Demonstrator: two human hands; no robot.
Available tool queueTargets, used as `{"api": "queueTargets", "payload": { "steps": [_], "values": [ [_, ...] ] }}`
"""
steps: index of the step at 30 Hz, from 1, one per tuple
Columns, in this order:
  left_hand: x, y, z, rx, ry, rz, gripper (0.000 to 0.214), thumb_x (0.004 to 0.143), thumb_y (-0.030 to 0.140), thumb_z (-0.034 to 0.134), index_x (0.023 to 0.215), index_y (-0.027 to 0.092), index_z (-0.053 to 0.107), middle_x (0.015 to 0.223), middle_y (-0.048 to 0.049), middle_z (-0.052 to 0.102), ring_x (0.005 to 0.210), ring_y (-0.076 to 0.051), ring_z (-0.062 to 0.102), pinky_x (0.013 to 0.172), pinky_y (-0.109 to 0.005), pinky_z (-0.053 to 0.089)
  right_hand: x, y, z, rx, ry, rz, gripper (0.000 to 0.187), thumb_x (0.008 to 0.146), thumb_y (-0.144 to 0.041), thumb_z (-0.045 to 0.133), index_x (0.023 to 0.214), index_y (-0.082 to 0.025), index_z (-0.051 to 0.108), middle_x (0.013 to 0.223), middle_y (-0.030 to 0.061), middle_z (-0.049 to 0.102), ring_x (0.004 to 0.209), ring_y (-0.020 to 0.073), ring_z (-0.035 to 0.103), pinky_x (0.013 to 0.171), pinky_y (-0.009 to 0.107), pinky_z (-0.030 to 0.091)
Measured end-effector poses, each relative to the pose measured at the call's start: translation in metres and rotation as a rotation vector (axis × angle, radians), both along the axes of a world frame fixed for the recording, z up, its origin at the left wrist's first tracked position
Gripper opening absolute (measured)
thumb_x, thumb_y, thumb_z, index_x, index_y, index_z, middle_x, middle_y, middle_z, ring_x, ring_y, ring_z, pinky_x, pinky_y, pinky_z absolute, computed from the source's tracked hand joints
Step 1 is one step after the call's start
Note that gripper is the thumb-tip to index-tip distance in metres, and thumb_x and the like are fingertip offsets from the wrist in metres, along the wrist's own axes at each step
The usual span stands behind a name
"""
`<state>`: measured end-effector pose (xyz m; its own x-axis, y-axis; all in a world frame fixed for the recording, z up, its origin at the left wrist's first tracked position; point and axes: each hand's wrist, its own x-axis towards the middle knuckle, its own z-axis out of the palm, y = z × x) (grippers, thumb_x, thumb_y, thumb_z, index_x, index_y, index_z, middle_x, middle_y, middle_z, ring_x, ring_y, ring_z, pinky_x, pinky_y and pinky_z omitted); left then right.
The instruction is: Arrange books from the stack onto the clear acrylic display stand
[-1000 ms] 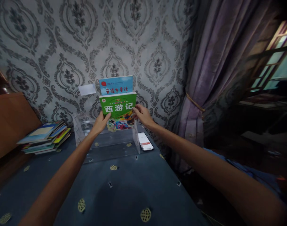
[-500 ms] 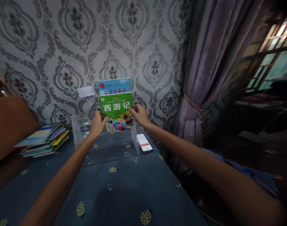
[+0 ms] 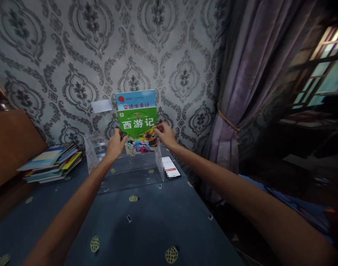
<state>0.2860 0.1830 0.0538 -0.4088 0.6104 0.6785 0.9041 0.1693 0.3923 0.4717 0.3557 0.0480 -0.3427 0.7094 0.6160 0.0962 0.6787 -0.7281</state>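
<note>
A green picture book (image 3: 138, 129) stands upright at the right part of a clear plastic rack (image 3: 124, 181). My left hand (image 3: 115, 144) grips its left edge, thumb on the front cover. On its right edge my right hand (image 3: 165, 136) pinches the cover between thumb and fingers. Behind the green book rises a blue book (image 3: 135, 98); only its top strip with red characters shows. The rack's tiers in front of the books hold nothing I can see. Where the green book's lower edge rests is hard to make out through the plastic.
A pile of books (image 3: 54, 162) lies to the left, by a brown board (image 3: 16, 144). A phone (image 3: 170, 167) lies just right of the rack. A white label (image 3: 101, 106) is at the rack's upper left. Behind are patterned wallpaper and a tied purple curtain (image 3: 227, 122).
The green book and both hands have hardly moved; my grip on its edges is the same. The view has shifted very slightly.
</note>
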Motion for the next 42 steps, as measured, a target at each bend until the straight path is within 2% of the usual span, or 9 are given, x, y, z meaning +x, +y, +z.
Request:
{"api": "queueTargets", "payload": {
  "steps": [9, 13, 17, 23, 29, 34, 42],
  "values": [
    [0.003, -0.001, 0.001, -0.036, 0.001, 0.025, 0.021, 0.092, 0.034, 0.056, 0.108, 0.021, 0.048, 0.088, -0.0094, 0.069, 0.086, -0.030, 0.069, 0.079, -0.038, 0.049, -0.002, 0.003, -0.004, -0.003, 0.010, 0.008, 0.019, 0.083, -0.038, 0.060, 0.089, -0.021, 0.060, 0.077, 0.0019, 0.064, 0.076, 0.0215, 0.066, 0.068, 0.034, 0.055],
    [0.002, -0.002, 0.000, -0.033, 0.007, 0.030, 0.022, 0.092, 0.036, 0.057, 0.106, 0.023, 0.049, 0.086, -0.0072, 0.069, 0.086, -0.028, 0.069, 0.078, -0.037, 0.050, 0.000, 0.001, -0.004, -0.004, 0.012, 0.017, 0.021, 0.084, -0.040, 0.059, 0.089, -0.020, 0.060, 0.078, 0.0023, 0.065, 0.076, 0.0214, 0.066, 0.068, 0.034, 0.054],
    [0.001, -0.003, 0.000, -0.036, -0.037, 0.036, 0.024, 0.092, 0.040, 0.057, 0.107, 0.023, 0.050, 0.089, -0.0092, 0.070, 0.090, -0.031, 0.069, 0.082, -0.039, 0.049, 0.003, -0.002, -0.004, -0.003, 0.019, 0.020, 0.021, 0.083, -0.040, 0.060, 0.090, -0.020, 0.060, 0.080, 0.0032, 0.066, 0.079, 0.0220, 0.066, 0.068, 0.034, 0.054],
    [-0.002, -0.005, -0.001, 0.004, -0.085, -0.020, 0.024, 0.094, 0.046, 0.050, 0.102, 0.023, 0.052, 0.087, -0.0092, 0.069, 0.092, -0.030, 0.068, 0.086, -0.041, 0.049, 0.006, -0.004, -0.005, -0.006, 0.026, 0.032, 0.020, 0.083, -0.037, 0.060, 0.092, -0.019, 0.060, 0.081, 0.0039, 0.066, 0.079, 0.0225, 0.068, 0.068, 0.034, 0.056],
    [0.001, -0.007, 0.000, -0.017, -0.025, -0.007, 0.028, 0.099, 0.045, 0.041, 0.096, 0.021, 0.054, 0.091, -0.0117, 0.070, 0.097, -0.031, 0.068, 0.086, -0.041, 0.049, 0.009, -0.006, -0.006, -0.048, 0.047, 0.087, 0.019, 0.085, -0.037, 0.061, 0.093, -0.019, 0.060, 0.080, 0.0033, 0.067, 0.066, 0.0190, 0.067, 0.059, 0.031, 0.055],
    [0.008, -0.010, 0.002, -0.082, -0.011, 0.033, 0.025, 0.102, 0.040, 0.041, 0.096, 0.020, 0.054, 0.091, -0.0108, 0.069, 0.093, -0.028, 0.068, 0.082, -0.036, 0.048, 0.012, -0.005, -0.011, -0.094, 0.087, 0.162, 0.024, 0.083, -0.040, 0.066, 0.094, -0.020, 0.059, 0.077, 0.0028, 0.066, 0.061, 0.0184, 0.066, 0.048, 0.027, 0.050],
    [0.005, -0.016, -0.004, -0.044, -0.025, -0.059, 0.025, 0.103, 0.041, 0.042, 0.094, 0.020, 0.052, 0.089, -0.0086, 0.067, 0.090, -0.025, 0.067, 0.081, -0.034, 0.047, 0.013, -0.006, -0.020, -0.147, 0.182, 0.226, 0.025, 0.079, -0.039, 0.070, 0.094, -0.022, 0.059, 0.079, 0.0030, 0.065, 0.060, 0.0189, 0.065, 0.042, 0.026, 0.047]
  ]
}}
